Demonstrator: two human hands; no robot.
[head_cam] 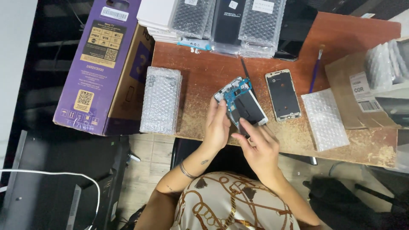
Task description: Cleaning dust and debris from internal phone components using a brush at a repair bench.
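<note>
Over the worn reddish-brown wooden table (200, 76): opened smartphone with blue circuit board and black battery exposed (241, 104), gripped along its left edge by the left hand (217, 127). Right hand (257, 147) at the lower end, fingers curled, fingertips (246, 127) pressing there. Just right, flat on the wood, a gold-rimmed black phone frame (283, 94). Farther left, a bubble-wrapped rectangular packet (162, 100).

My right hand (257, 149) covers the lower end of the opened phone (241, 106), so I can't see that part. The bubble-wrapped packs (226, 19) at the top are cut off by the edge, and the desk (204, 72) runs out on the right.
</note>
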